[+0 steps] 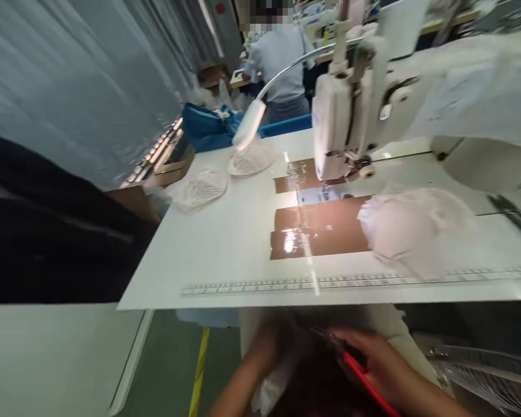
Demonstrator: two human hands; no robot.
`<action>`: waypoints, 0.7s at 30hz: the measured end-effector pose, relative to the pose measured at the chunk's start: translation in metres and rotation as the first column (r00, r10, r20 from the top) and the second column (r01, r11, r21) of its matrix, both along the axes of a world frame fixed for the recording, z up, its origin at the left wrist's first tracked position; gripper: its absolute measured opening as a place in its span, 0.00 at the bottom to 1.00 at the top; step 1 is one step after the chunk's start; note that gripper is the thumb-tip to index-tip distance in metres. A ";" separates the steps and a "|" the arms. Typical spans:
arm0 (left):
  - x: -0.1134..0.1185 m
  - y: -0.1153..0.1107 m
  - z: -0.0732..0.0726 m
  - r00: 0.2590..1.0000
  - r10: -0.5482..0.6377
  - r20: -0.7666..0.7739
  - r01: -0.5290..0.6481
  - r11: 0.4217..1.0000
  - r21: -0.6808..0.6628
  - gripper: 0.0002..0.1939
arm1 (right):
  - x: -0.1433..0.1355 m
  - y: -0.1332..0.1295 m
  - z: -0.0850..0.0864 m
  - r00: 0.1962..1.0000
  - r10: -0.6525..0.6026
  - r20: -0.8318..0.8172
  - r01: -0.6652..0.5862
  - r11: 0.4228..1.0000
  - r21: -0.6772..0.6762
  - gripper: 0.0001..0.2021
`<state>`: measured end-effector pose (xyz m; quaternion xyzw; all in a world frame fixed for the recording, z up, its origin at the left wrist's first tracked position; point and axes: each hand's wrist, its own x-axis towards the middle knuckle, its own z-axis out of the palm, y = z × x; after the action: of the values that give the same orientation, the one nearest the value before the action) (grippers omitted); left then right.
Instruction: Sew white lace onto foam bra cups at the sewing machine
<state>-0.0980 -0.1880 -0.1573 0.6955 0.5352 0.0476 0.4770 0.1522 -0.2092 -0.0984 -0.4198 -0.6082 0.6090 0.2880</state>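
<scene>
Below the table's front edge, my right hand (373,360) is closed around red-handled scissors (364,382), their tip pointing up and left. My left hand (272,347) is beside it over my lap, dark and blurred, its fingers hard to make out. Pale fabric (271,388) hangs under my left hand; whether the fingers grip it is unclear. On the white table (204,243), a pale pink fabric piece (408,223) lies right of the brown tape (321,227). Two lace-patterned pieces, one nearer (202,188) and one farther (252,157), lie at the back left.
A white sewing machine (334,124) stands over the table, with a lamp (249,124) on a bent arm. Dark tweezers or snips (516,217) lie at the right. A printed ruler (286,285) runs along the front edge. A person (282,63) sits beyond, facing away.
</scene>
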 end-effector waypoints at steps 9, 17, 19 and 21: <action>-0.013 -0.021 0.004 0.984 0.066 0.164 -0.079 0.994 0.072 0.16 | 0.017 -0.009 -0.026 0.948 0.121 0.294 -0.111 0.993 -0.052 0.21; -0.005 -0.020 0.048 0.799 0.099 0.594 -0.213 0.969 0.125 0.15 | 0.015 -0.011 -0.021 0.971 0.096 0.220 -0.087 0.995 -0.051 0.23; -0.003 -0.021 0.051 0.757 0.106 0.645 -0.233 0.965 0.116 0.13 | 0.013 -0.012 -0.013 0.975 0.146 0.169 -0.121 0.982 -0.148 0.22; -0.001 -0.023 0.053 0.725 0.129 0.677 -0.260 0.961 0.096 0.11 | 0.011 -0.013 -0.006 0.971 0.214 0.108 -0.182 0.952 -0.246 0.22</action>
<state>-0.0986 -0.2106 -0.1045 0.6134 0.3938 0.3908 0.5620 0.1633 -0.2220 -0.1044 -0.4274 -0.5891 0.6728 0.1325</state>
